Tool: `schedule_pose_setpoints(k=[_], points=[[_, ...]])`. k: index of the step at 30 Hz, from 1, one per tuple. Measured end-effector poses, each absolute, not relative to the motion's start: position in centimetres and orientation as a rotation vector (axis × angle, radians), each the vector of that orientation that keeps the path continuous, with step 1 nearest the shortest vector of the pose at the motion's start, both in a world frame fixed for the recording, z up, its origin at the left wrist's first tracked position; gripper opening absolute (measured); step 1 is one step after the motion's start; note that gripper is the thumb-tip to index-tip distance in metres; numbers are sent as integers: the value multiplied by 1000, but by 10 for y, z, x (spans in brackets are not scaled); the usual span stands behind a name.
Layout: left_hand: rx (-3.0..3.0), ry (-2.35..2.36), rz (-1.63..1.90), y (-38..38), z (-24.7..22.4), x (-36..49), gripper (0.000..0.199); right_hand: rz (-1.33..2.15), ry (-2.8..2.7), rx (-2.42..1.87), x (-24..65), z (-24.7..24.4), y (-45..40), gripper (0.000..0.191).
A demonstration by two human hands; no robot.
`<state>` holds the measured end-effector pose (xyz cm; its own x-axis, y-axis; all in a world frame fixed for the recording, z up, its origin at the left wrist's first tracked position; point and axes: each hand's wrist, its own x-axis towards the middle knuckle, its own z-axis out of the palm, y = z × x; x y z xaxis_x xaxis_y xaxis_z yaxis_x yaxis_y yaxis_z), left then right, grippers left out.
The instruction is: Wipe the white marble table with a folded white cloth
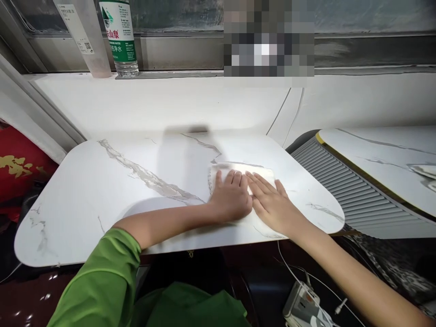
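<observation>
A cream-white cloth (260, 170) lies flat on the white marble-patterned tabletop (102, 190), right of its middle. My left hand (233, 197) rests palm down on the cloth's left part, its fingers pointing away from me. Beside it, my right hand (274, 204) is spread on the right part of the cloth, fingers stretched up and to the left. The two hands touch or nearly touch near the index fingers and thumbs. Much of the cloth is hidden under them.
On the window ledge at the back left stand a labelled water bottle (124, 50) and a translucent container (83, 41). A second marble-topped table (384, 159) with a ribbed side is at the right. Below the front edge, cables run by a power strip (301, 304).
</observation>
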<state>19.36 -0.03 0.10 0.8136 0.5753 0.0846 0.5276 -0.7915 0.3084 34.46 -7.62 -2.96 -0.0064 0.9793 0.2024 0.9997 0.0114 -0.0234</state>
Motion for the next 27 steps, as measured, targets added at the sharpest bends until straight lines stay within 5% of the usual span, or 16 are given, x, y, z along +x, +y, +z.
schedule_pose_setpoints(k=[17, 27], points=[[2682, 1023, 320, 174, -3, 264, 47, -180, -1949, -2003, 409, -27, 123, 54], [2671, 1079, 303, 169, -6, 252, 53, -190, -2017, -1983, 404, -33, 125, 55]])
